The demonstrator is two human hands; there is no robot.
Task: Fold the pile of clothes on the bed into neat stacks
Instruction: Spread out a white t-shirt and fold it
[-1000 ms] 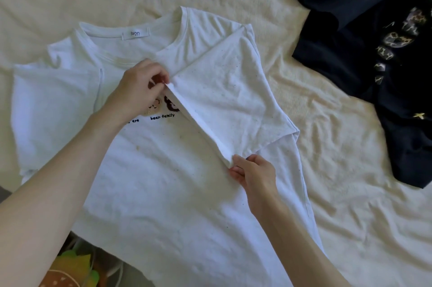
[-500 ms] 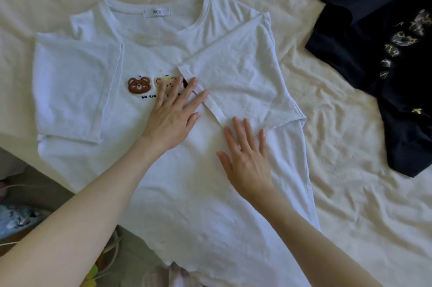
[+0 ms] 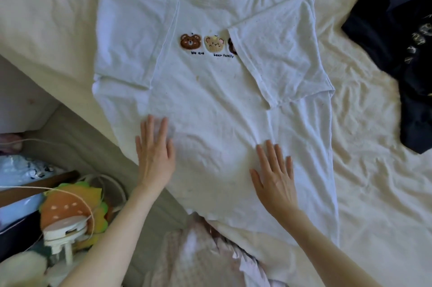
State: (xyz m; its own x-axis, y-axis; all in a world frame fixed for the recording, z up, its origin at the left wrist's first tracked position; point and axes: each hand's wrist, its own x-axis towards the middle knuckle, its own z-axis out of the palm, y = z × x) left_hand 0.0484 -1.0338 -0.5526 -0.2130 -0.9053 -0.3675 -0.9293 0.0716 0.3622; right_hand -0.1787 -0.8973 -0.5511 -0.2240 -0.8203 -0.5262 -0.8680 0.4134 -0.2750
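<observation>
While the white cotton T-shirt with embroidered bear faces (image 3: pixel 210 104) lies front-up on the cream quilted bed cover (image 3: pixel 374 193), both sleeves folded inward, the left hand (image 3: pixel 155 155) and right hand (image 3: pixel 275 177) rest flat on its lower half, fingers straight, gripping nothing. Nearby, right, lies a crumpled black printed garment (image 3: pixel 392 48).
</observation>
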